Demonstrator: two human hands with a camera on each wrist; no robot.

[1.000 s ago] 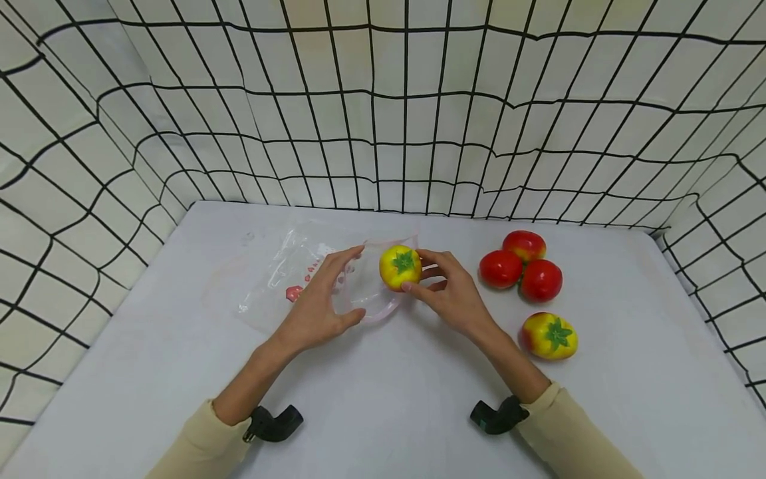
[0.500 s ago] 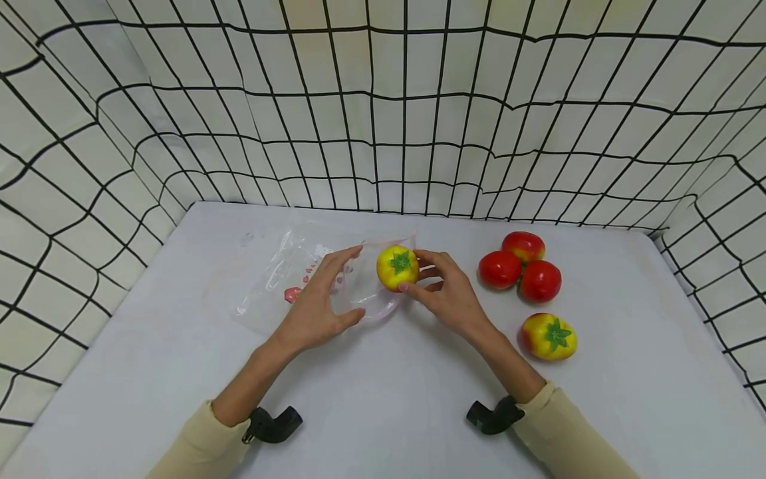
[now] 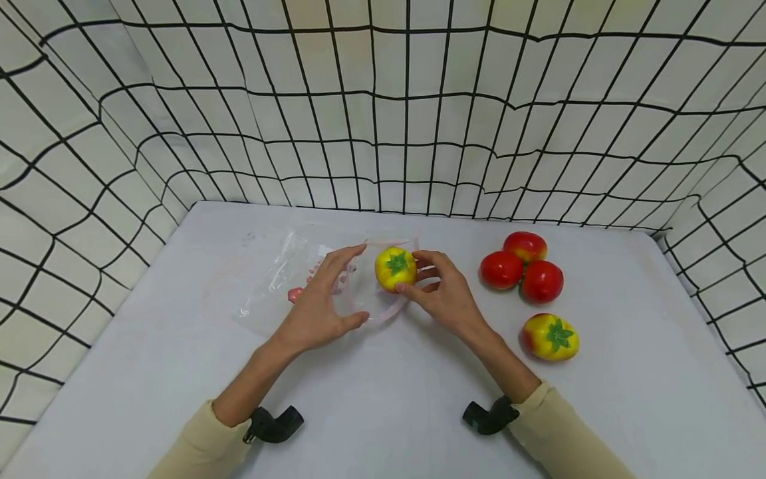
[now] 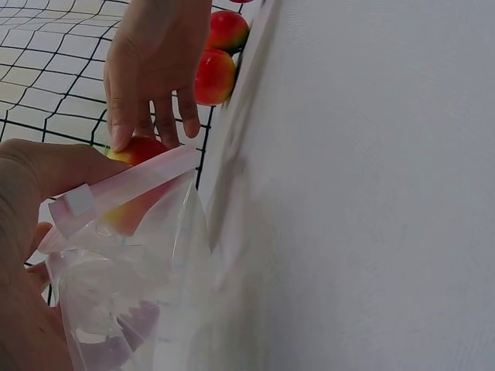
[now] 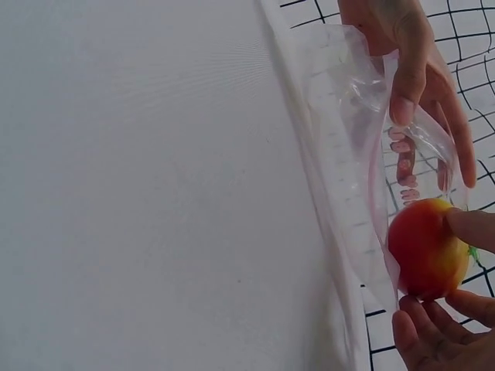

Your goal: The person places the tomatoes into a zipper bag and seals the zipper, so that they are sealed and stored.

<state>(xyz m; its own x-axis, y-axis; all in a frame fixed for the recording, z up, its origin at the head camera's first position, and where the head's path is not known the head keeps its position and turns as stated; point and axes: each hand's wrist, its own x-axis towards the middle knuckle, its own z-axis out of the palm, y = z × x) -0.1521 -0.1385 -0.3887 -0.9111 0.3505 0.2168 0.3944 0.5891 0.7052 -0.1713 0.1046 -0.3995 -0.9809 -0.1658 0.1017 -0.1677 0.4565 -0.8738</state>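
Observation:
My right hand (image 3: 445, 296) pinches a red and yellow tomato (image 3: 395, 269) with a green leaf star. In the right wrist view that tomato (image 5: 425, 247) sits at the mouth of a clear zip bag (image 5: 367, 170). My left hand (image 3: 320, 306) is at the bag (image 3: 269, 286), its thumb and fingers spread wide apart at the mouth. The left wrist view shows the bag's pink zip strip (image 4: 131, 182) across the tomato (image 4: 139, 151), near my left thumb. Red printing on the bag is partly covered by my left hand.
Three red tomatoes (image 3: 541, 281) lie in a cluster at the right of the white table (image 3: 383, 406). A yellow and red tomato (image 3: 550, 337) lies nearer, beside my right forearm. Black netting (image 3: 389, 143) stands behind and along both sides.
My right hand has moved slightly left with the tomato, towards my left hand and over the bag's mouth. The left hand has stayed almost still; the other tomatoes lie where they were.

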